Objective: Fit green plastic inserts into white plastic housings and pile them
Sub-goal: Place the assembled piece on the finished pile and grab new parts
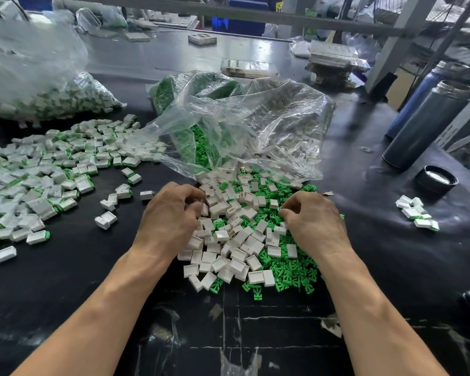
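Big finished pile (38,169) at left; many housings (228,240) and inserts (291,270) remain. My left hand (171,213) and right hand (312,221) curl into them; grip hidden.

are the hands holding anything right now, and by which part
Cannot be told. Both the left hand and right hand have curled fingers dug into the mixed pile of parts, hiding any grip.

Bare tabotop strip does not fit here, so plainly: bare tabletop (228,335) fills the bottom of the frame; plastic bags (255,126) block the middle, bottles (429,126) stand at the right.
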A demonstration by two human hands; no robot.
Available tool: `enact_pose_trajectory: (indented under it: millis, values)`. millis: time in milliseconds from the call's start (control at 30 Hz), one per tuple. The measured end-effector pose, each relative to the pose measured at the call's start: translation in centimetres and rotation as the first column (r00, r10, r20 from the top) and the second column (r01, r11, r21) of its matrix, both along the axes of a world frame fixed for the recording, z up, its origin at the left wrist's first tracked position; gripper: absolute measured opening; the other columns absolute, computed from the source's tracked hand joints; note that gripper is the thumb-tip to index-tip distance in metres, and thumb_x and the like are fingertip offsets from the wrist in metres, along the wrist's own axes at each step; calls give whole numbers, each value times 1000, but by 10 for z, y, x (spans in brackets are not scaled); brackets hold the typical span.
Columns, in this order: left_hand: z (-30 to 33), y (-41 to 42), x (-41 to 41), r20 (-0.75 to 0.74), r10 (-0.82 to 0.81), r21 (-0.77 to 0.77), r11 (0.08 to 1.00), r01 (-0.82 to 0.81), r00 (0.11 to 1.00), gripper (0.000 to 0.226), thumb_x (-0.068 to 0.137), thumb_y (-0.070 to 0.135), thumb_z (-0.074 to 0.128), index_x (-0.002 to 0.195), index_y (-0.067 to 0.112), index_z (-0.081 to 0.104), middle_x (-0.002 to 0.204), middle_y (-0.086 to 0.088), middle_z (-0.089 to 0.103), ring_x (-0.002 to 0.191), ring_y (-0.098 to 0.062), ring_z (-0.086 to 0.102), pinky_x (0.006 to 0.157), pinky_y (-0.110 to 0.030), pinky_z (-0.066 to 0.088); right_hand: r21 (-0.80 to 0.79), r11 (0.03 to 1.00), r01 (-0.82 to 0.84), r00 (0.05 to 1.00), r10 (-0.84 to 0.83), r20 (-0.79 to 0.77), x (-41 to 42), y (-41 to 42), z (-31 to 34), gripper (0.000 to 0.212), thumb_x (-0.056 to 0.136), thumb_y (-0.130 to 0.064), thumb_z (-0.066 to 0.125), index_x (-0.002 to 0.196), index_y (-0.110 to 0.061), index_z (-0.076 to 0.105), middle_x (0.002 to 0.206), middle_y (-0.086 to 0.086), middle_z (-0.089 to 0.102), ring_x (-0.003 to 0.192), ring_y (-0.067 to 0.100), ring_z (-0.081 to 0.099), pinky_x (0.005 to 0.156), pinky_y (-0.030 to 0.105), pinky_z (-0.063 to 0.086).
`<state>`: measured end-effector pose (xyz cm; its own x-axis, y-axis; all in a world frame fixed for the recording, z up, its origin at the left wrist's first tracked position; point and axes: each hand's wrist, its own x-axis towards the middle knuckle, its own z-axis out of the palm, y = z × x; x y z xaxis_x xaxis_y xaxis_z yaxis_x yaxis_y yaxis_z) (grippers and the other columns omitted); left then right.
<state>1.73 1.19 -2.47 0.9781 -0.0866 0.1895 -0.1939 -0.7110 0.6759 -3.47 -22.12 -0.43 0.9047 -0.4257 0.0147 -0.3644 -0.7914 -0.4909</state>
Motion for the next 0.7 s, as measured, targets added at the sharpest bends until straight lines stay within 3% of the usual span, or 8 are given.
enact_pose_trajectory:
  millis: [133,333,433,567,700]
  values:
    - [-1,2,2,-15,14,-9,1000,-14,1000,12,97,20,68,106,27,72,100,11,61,85,-2,61,65,-10,39,27,1000,7,999,-8,41,0,0,-1,12,96,-33,71,87,-29,64,84,-12,64,88,18,63,80,35,48]
    - [0,4,4,-38,40,-5,999,-40,998,13,96,20,68,104,30,69,91,16,67,87,-4,63,78,-26,48,151,988,-17,981,-12,194,-2,1,0,4,98,-26,68,102,-26,68,95,-8,70,92,18,66,89,42,56]
    - [0,5,3,-36,33,13,999,-33,999,17,97,19,66,110,30,68,89,17,66,83,1,61,76,-25,48,220,973,-62,962,-1,275,-4,4,-1,18,100,-24,67,117,-24,73,107,-6,74,100,14,67,95,36,55]
    - [1,4,3,-30,18,33,999,-17,999,20,99,21,62,114,31,70,95,12,64,80,0,60,73,-26,48,332,935,-121,943,4,334,-5,7,-4,16,99,-22,68,113,-25,76,103,-13,73,98,4,66,84,17,49]
    - [3,1,1,-36,6,94,996,-2,999,21,97,32,67,117,31,72,103,6,62,94,-15,64,90,-38,56,384,911,-147,928,-7,372,-5,11,-6,12,98,-23,71,107,-29,75,95,-18,72,92,-5,66,77,10,47]
